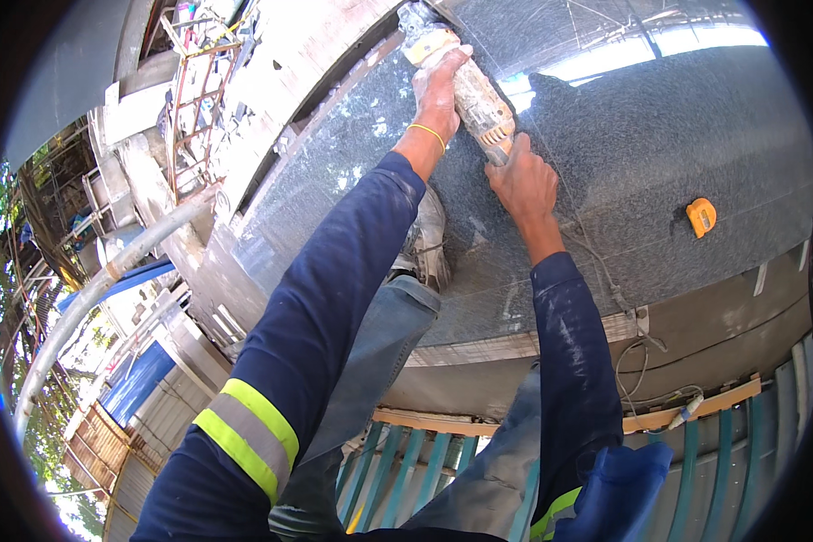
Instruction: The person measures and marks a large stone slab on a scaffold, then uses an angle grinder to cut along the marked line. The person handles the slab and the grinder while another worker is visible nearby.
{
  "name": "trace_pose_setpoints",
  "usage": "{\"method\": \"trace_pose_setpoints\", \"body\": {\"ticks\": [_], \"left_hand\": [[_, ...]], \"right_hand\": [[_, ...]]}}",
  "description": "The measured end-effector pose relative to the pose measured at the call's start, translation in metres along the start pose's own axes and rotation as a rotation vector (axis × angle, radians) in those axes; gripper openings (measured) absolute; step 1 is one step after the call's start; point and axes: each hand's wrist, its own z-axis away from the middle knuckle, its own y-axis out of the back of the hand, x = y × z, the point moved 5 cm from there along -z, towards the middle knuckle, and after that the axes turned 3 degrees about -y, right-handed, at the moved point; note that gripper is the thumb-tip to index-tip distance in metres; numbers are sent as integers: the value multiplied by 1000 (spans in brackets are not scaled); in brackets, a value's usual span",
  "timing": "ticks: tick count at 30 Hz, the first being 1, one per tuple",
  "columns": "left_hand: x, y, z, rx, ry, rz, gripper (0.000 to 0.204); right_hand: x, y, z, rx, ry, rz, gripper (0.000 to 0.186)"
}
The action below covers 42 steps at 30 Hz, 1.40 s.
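Because the angle grinder (484,101) looks heavy, rigid and perhaps slippery with dust, it suits a two-handed hold: the left hand (436,98) clamps its fingers around it near the head (418,25), the right hand (525,183) grips the narrow rear end (499,154), and the tool spans between both sets of fingers, over the granite slab (646,154)

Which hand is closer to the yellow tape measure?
Right. The right hand, on the rear of the power tool, is left of the tape measure; the left hand, near the tool's front, is farther left and higher up.
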Motion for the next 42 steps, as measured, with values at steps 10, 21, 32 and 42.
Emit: {"method": "trace_pose_setpoints", "body": {"ticks": [10, 21, 32, 42], "left_hand": [[3, -6, 9, -35, -57, 3, 52], [-1, -7, 9, -92, -60, -35, 55], [15, -5, 7, -13, -135, -184, 44], [2, -5, 1, -1, -45, -184, 40]], "right_hand": [[3, -4, -7, 2, 18, -18, 46], [5, -5, -12, 25, 10, 26, 48], [-5, 2, -8, -59, -30, -70, 48], [-9, 14, 1, -88, -45, -98, 47]]}}
